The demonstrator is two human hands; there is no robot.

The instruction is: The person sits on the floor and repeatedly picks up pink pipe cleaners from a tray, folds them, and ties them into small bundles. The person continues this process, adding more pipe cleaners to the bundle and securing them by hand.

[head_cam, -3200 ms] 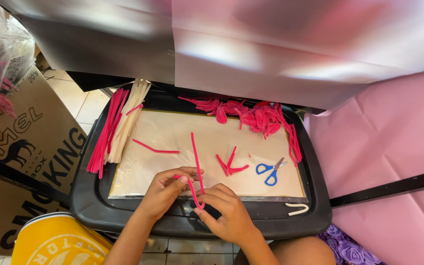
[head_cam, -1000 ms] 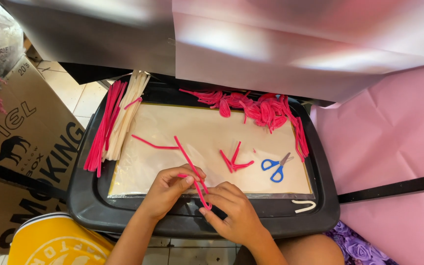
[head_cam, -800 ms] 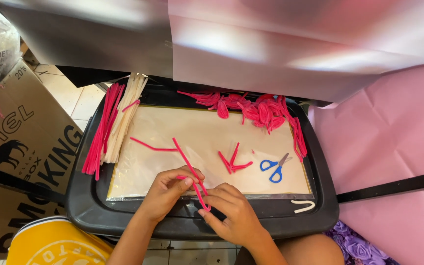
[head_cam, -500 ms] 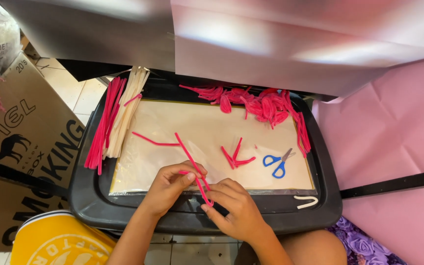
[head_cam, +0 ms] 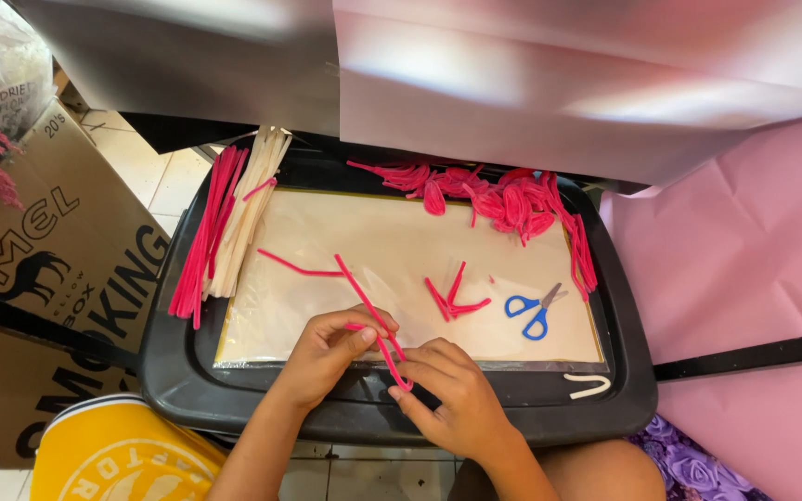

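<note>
Both my hands work one pink pipe cleaner (head_cam: pixel 375 319) over the near edge of a black tray (head_cam: pixel 169 371). My left hand (head_cam: pixel 327 353) pinches it near its bend, and my right hand (head_cam: pixel 447 399) holds its lower looped end. Its free end sticks up and away over a cream sheet (head_cam: pixel 401 241) that lines the tray. A loose bent pink pipe cleaner (head_cam: pixel 294 267) lies just beyond my left hand. A small pink cluster of short pieces (head_cam: pixel 452 297) lies beyond my right hand.
Blue-handled scissors (head_cam: pixel 533 311) lie to the right on the sheet. Bundles of straight pink (head_cam: pixel 204 237) and white pipe cleaners (head_cam: pixel 248 213) lie at the tray's left side, a heap of bent pink ones (head_cam: pixel 503 199) at the back. A white U-shaped piece (head_cam: pixel 588 385), a cardboard box (head_cam: pixel 39 288), pink paper (head_cam: pixel 754 278).
My hands have kept bending the same pink pipe cleaner; its free end has tilted from upright toward the left. The view shifted slightly.
</note>
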